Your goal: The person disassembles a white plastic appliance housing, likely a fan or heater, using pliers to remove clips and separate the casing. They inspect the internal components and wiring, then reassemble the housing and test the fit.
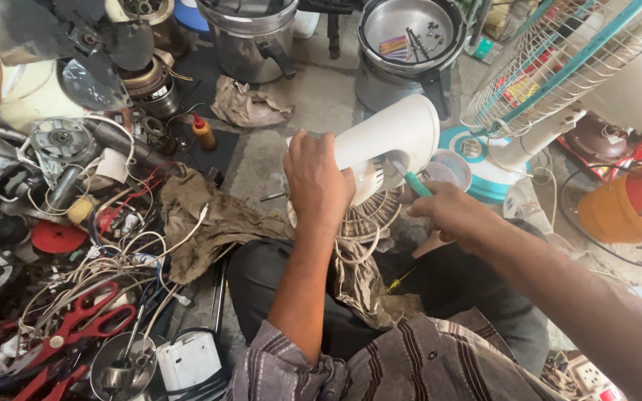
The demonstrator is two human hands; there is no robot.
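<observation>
While left hand (319,178) gripped white plastic fan motor housing (391,137), right hand (447,212) pinched green-handled screwdriver (414,182).
Screwdriver tip touched housing's right side.

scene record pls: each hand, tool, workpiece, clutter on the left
left hand: grips white fan housing from above
right hand: holds green-handled screwdriver, tip at the housing
workpiece: housing over a wire fan guard, above the lap
clutter left: red-handled scissors, tangled wires, brown rag
behind: steel pots
</observation>
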